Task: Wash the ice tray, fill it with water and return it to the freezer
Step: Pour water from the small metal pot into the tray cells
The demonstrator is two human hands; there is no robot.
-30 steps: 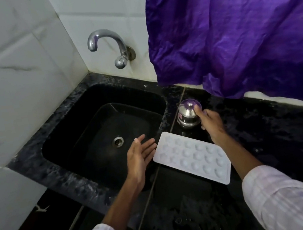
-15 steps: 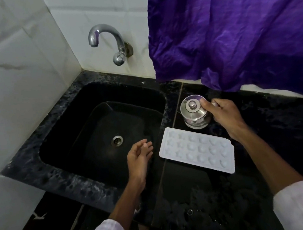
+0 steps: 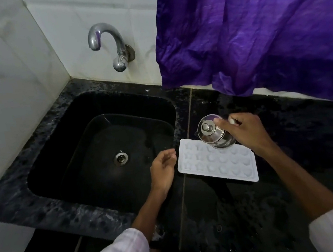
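Note:
A white ice tray (image 3: 217,161) with rows of round cups lies flat on the black counter, just right of the sink. My right hand (image 3: 246,131) grips a small lidded steel pot (image 3: 214,134) and holds it tilted above the tray's far edge. My left hand (image 3: 162,167) hovers at the sink's right rim beside the tray, with loosely curled fingers and nothing in it.
The black sink (image 3: 67,136) with its drain (image 3: 120,157) fills the left half, and a chrome tap (image 3: 106,42) juts from the white tiled wall above it. A purple cloth (image 3: 254,29) hangs over the back of the wet black counter (image 3: 294,172).
My right hand has lifted the steel pot off the counter, tilted it and brought it toward me over the tray's far edge. The fingers of my left hand have curled in.

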